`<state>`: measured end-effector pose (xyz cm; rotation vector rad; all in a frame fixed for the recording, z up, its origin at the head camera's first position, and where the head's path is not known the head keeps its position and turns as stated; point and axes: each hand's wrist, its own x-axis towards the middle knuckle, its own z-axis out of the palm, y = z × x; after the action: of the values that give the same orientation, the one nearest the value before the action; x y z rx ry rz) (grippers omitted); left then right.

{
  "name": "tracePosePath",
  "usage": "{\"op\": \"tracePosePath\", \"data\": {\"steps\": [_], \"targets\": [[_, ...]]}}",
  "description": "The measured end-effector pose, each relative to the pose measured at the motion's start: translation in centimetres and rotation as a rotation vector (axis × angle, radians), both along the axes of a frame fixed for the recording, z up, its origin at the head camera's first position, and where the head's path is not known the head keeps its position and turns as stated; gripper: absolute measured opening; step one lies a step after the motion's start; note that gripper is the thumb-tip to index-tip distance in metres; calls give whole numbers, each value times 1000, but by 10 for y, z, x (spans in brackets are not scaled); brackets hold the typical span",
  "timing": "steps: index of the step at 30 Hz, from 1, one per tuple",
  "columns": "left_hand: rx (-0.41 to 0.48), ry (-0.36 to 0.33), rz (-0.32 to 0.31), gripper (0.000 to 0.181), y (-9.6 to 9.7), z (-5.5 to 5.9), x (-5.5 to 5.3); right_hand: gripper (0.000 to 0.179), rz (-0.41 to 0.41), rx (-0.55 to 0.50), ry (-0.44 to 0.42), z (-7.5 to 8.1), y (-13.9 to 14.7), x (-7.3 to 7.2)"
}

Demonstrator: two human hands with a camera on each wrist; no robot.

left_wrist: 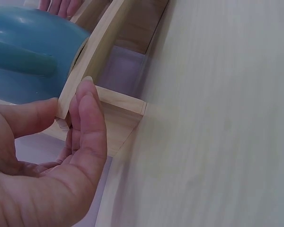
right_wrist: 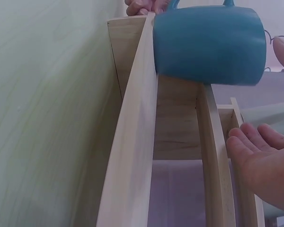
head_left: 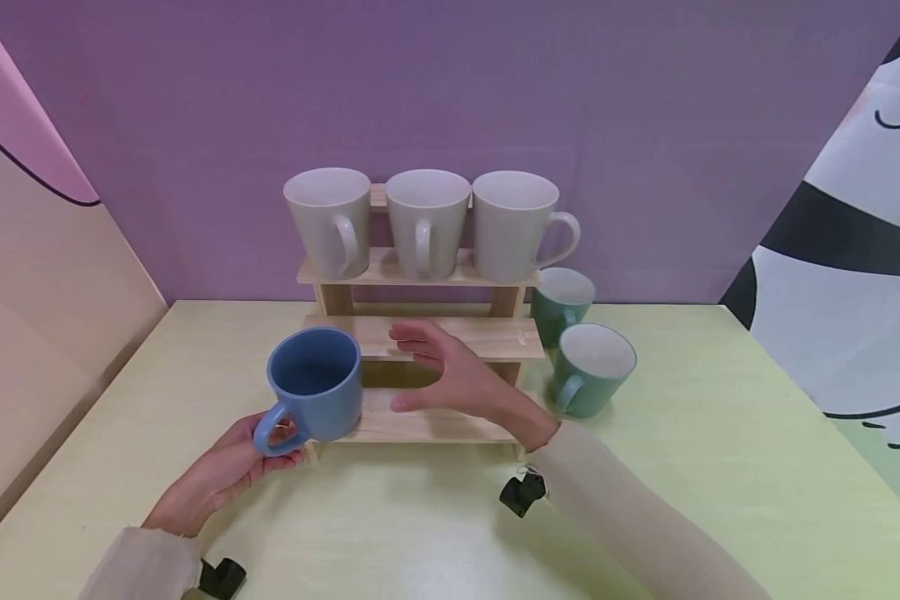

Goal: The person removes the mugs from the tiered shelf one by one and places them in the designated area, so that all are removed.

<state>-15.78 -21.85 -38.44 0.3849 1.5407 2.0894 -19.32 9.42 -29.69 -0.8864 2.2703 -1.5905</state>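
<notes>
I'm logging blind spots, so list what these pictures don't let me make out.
- Lower part of the far green mug: head view, partly hidden by the near green mug.
- Stretch of bottom shelf behind the blue mug: head view, hidden by the mug.
- Blue mug's far end: left wrist view, cut off by the left edge.
- Right hand's wrist: right wrist view, cut off by the right edge.

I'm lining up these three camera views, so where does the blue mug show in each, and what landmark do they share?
Head: blue mug left of centre, slightly below mid-height.
Left wrist: blue mug at upper left, cut off by the left edge.
Right wrist: blue mug at the top, right of centre.
Shared landmark: the wooden rack.
</notes>
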Motion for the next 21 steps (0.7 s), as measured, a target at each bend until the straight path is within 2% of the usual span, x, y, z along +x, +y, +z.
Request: {"op": "tracePosePath", "data": {"steps": [10,21], "targets": [[2,21,-3,19,1,-2,-1,84,-1,4,-30,-3,-16,-4],[-4,25,-2,18,2,-1,1,83,26,-52,-43,-7,-31,-6]]}}
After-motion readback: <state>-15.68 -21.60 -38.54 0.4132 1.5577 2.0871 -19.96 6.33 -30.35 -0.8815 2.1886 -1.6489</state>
